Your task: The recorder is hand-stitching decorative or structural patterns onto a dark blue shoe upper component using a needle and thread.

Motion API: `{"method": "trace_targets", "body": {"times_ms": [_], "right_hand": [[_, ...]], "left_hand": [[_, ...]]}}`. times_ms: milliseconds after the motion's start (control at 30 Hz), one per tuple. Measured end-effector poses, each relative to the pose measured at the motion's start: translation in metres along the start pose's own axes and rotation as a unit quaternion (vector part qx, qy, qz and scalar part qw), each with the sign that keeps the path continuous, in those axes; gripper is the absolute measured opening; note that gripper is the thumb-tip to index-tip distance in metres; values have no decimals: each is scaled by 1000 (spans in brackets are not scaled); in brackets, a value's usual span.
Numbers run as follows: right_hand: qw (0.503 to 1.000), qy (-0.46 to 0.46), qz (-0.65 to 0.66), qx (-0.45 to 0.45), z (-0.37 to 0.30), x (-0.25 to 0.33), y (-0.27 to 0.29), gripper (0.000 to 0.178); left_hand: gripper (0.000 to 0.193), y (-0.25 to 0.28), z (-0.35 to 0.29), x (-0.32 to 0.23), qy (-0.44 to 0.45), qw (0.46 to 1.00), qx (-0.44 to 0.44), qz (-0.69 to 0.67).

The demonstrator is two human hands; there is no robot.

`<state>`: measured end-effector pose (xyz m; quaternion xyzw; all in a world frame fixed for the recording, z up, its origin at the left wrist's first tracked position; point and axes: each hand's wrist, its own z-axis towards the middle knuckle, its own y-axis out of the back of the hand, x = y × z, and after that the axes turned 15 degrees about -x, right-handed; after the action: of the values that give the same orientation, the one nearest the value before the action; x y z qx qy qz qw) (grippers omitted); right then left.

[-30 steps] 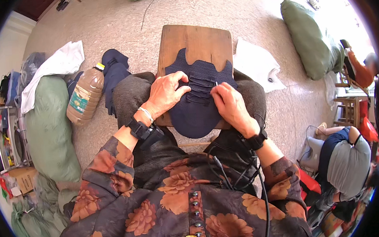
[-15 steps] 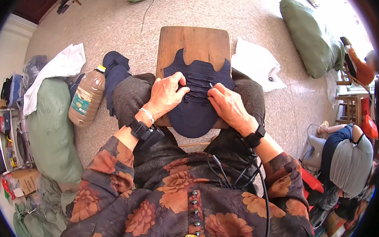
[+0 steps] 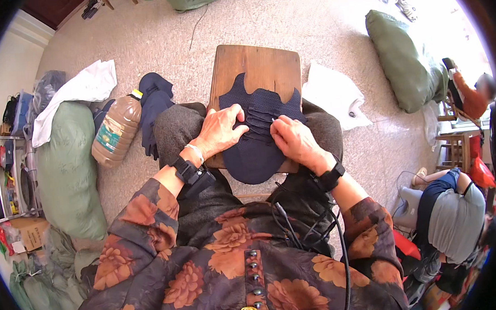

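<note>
A flat dark navy shoe upper (image 3: 253,161), of textured fabric with a rounded end towards me, lies on a wooden bench (image 3: 256,60) by my knees. Several dark laces cross its middle in rows. My left hand (image 3: 218,131) is curled on the upper's left side, thumb and forefinger at the lacing, holding the fabric. On the right edge of the lacing, my right hand (image 3: 298,140) is closed in a pinch. A tiny pale tip shows at its fingertips; what it belongs to is hidden by the fingers.
More dark navy pieces (image 3: 155,104) lie left of my knee, beside a large yellow-capped bottle (image 3: 117,129) and a stuffed green sack (image 3: 67,172). A white bag (image 3: 335,95) lies right of the bench. Another person (image 3: 453,216) is bent over at the right. Black cables (image 3: 345,262) hang over my lap.
The whole view has shifted slightly, so the bench sits a little lower. Both hands stay at the lacing; my right fingers have moved a little along its right edge.
</note>
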<state>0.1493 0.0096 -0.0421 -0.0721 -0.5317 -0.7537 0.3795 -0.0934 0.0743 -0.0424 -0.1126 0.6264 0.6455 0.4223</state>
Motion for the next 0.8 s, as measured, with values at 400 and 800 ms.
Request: {"method": "trace_targets", "body": {"times_ms": [400,800], "right_hand": [[965,-194,109,-138,-16,-7,6,11],[968,-227,16,-109,-2,-8,-11,9]], "left_hand": [[14,8,8,-18,55,996,-62,-25],[13,-28,27,-12,3,1000,-22,-4]]}}
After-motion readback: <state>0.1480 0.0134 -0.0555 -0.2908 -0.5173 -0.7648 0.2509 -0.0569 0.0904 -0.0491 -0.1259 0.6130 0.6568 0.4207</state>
